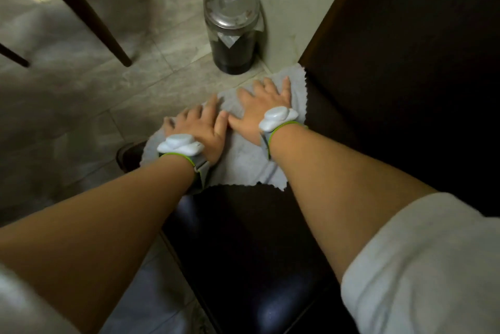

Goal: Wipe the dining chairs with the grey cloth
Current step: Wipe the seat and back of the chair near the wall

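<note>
The grey cloth (pixel 243 163) lies spread over the far left edge of a dark padded chair seat (pixel 251 247). My left hand (pixel 200 128) presses flat on the cloth's left part, fingers straight and spread toward the seat's edge. My right hand (pixel 262 105) presses flat on the cloth beside it, fingers spread and pointing away from me. The two thumbs almost touch. The chair's dark backrest (pixel 405 63) rises on the right. Each wrist carries a white device on a grey and green band.
A clear jar with a metal lid (pixel 232 27) and dark contents stands on the tiled floor against the wall, just beyond the cloth. The dark wooden legs of another chair (pixel 89 14) slant across the upper left. Grey floor tiles (pixel 67 106) spread out to the left.
</note>
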Motion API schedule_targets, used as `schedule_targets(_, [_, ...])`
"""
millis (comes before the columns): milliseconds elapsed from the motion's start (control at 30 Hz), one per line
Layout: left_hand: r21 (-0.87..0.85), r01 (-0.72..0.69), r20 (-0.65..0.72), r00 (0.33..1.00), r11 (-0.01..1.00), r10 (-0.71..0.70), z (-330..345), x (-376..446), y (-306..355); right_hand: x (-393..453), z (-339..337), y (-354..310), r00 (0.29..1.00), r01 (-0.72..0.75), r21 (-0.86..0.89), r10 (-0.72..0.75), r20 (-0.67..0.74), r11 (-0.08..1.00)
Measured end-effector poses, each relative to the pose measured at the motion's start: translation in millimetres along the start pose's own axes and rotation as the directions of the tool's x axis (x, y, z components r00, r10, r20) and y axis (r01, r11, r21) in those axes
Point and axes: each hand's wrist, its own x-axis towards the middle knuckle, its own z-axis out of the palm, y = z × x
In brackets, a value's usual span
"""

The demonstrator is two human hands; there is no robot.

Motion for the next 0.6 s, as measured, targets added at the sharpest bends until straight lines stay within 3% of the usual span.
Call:
schedule_targets(167, [0.014, -0.145, 0.022, 0.989, 0.989, 0.144, 6.3, 37.1, 66.2, 7.0, 9.6, 68.3, 0.995, -0.055, 0.104, 0.063, -0.076, 0.993])
schedule_targets(433, [-0.033, -0.174, -0.124, 0.978, 0.984, 0.168, 18.1, 42.0, 64.4, 10.0, 16.3, 66.0, 0.991, -0.043, 0.118, 0.058, -0.123, 0.992])
schedule_targets(600, [-0.025, -0.183, -0.058, 0.982, 0.983, 0.181, 10.8, 32.3, 61.6, 1.5, 10.6, 65.0, 0.997, -0.028, 0.111, 0.036, -0.066, 0.993])
